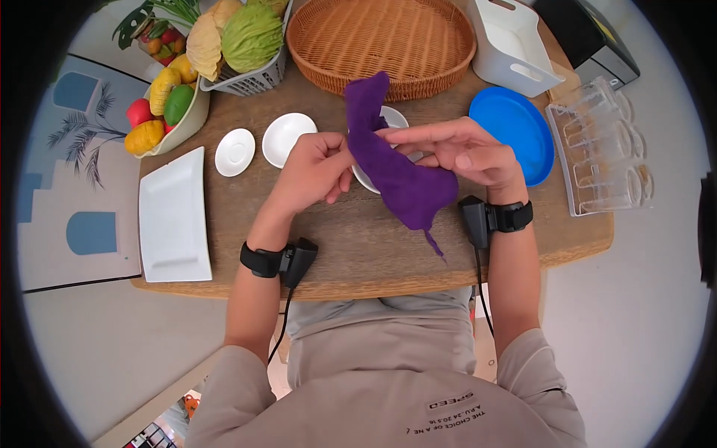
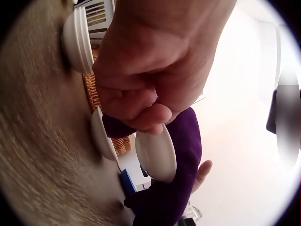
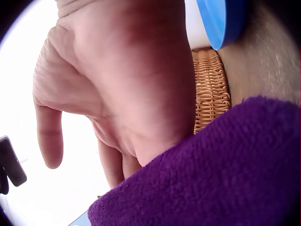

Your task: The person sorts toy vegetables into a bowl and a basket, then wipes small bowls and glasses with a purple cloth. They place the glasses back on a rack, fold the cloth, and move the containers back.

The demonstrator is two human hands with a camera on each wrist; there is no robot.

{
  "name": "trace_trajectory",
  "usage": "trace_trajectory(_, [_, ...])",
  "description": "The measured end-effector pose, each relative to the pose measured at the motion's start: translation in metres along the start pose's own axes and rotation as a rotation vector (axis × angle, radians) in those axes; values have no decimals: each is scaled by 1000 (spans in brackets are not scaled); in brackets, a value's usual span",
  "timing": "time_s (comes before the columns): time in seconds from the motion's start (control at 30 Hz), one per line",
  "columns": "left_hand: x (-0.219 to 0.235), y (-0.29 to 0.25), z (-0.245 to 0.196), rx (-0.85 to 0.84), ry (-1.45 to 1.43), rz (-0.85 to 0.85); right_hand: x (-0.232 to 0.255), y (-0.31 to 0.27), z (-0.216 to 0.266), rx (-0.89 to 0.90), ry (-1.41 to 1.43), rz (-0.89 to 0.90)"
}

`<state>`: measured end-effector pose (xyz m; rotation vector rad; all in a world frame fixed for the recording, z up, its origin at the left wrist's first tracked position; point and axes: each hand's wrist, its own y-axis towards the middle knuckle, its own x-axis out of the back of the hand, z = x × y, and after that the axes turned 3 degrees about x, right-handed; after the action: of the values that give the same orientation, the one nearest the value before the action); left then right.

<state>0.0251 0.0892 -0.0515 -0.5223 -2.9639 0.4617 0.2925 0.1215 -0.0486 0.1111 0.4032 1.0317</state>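
Observation:
Between the two hands hangs a purple cloth [image 1: 396, 168] with a fuzzy towel weave, its thin tail drooping toward the front edge. My left hand [image 1: 317, 170] has curled fingers and pinches the cloth's left side. In the left wrist view a small white dish [image 2: 156, 155] is tilted in the air under these fingertips, against the cloth; from above, the cloth hides much of it. My right hand [image 1: 467, 149] reaches in from the right with its fingers straight, touching the cloth. Below the cloth, a white bowl [image 2: 102, 135] stands on the table.
Left of the hands are a white bowl [image 1: 288, 139], a saucer [image 1: 235, 151] and a rectangular white plate [image 1: 175, 216]. Behind stand a wicker basket [image 1: 381, 37] and a white bin [image 1: 515, 45]. On the right are a blue plate [image 1: 515, 134] and glass cups [image 1: 605, 157]; toy fruit [image 1: 160, 108] sits far left.

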Motion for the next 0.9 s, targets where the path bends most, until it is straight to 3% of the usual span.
trace_trajectory(0.2, [-2, 4, 10, -89, -147, -66, 10, -3, -8, 58, -54, -229])
trace_trajectory(0.23, [-3, 3, 10, -89, -153, -96, 3, 1, -8, 125, 40, -288])
trace_trajectory(0.3, [-5, 3, 9, -111, -168, -152, 5, 2, -10, 121, -108, -375])
trace_trajectory(0.47, [-6, 4, 13, -160, -159, -237, -2, 7, -8, -137, -386, -462])
trace_trajectory(0.5, [-6, 4, 14, -169, -139, -226, 0, 5, -9, -105, -423, -387])
trace_trajectory(0.63, [-2, 10, 27, -242, -55, -123, 11, -1, -21, 53, -97, -545])
trace_trajectory(0.73, [2, 9, 27, -187, -64, -52, -25, 18, -9, 175, 55, -643])
trace_trajectory(0.8, [3, 11, 24, -77, -120, 2, -28, 18, -7, 146, 115, -611])
trace_trajectory(0.9, [1, 13, 34, -170, -16, -29, -32, 21, -13, 196, 165, -536])
